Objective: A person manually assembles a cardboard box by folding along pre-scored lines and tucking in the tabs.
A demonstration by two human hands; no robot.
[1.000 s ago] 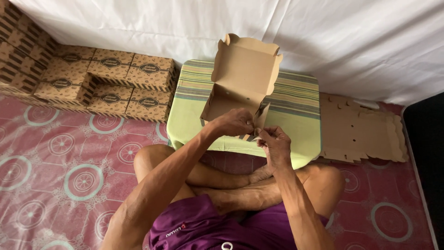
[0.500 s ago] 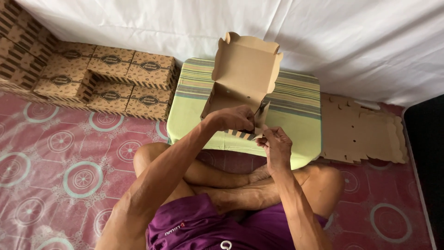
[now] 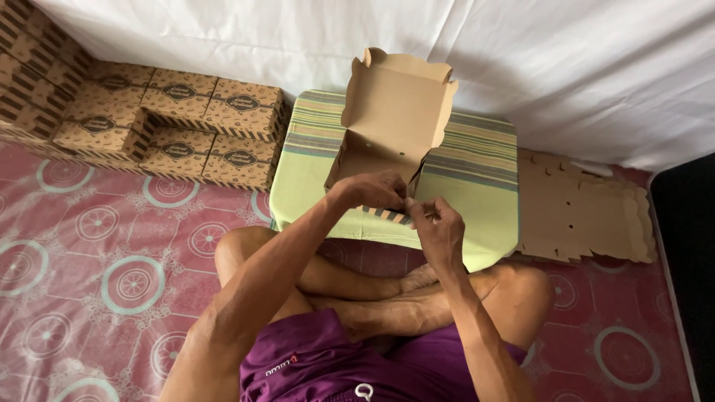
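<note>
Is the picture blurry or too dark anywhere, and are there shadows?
Head view: sharp, soft even daylight, no glare; the open cardboard box casts a faint shadow on the striped cloth; the left hand and right hand look crisp; the far right edge is dark.

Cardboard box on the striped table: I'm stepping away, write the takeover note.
Left hand and right hand both pinch the front wall of the cardboard box at the near edge of the striped table.
Done: box base formed, lid upright and open.
Left: front wall not yet tucked, lid not closed.
Flat blanks lie to the right; finished boxes are stacked to the left.
</note>
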